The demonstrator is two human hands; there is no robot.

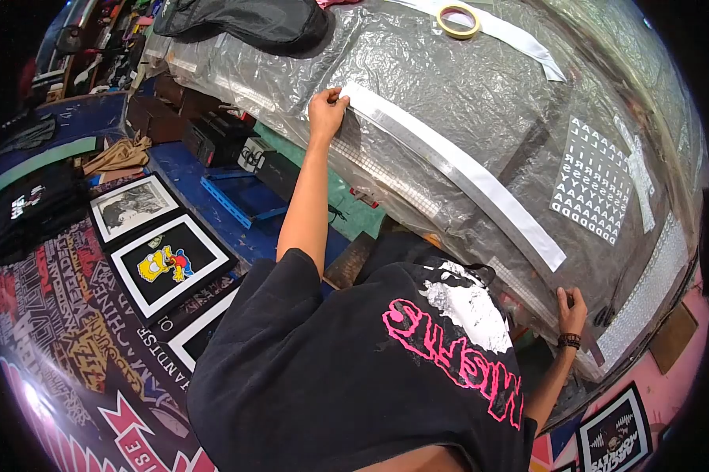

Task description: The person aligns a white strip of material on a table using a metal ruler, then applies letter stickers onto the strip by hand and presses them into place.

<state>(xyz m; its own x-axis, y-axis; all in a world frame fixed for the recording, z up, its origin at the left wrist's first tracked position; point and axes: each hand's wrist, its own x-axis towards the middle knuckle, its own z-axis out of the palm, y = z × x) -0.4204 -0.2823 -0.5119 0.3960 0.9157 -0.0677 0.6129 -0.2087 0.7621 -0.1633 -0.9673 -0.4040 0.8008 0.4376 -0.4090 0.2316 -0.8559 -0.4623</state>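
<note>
A long white ribbon strip (pixel 480 185) runs diagonally across the plastic-covered table. A grey ruler-like strip (pixel 429 153) lies along its lower edge. At the upper left end of the ribbon, my left hand (pixel 325 118) pinches its tip between thumb and fingers. My right hand (pixel 572 313), with a dark beaded bracelet (pixel 569 341) at the wrist, rests by the near table edge just below the ribbon's other end, not touching it. Its fingers are bent, thumb and forefinger a little apart, and I see nothing between them.
A roll of yellowish tape (pixel 458 35) lies on another white ribbon (pixel 519 43) at the far side. To the right is a sheet of white letters (pixel 592 181). A black bag (pixel 252 27) sits at the upper left. Framed prints (pixel 172 266) and printed shirts are on my left.
</note>
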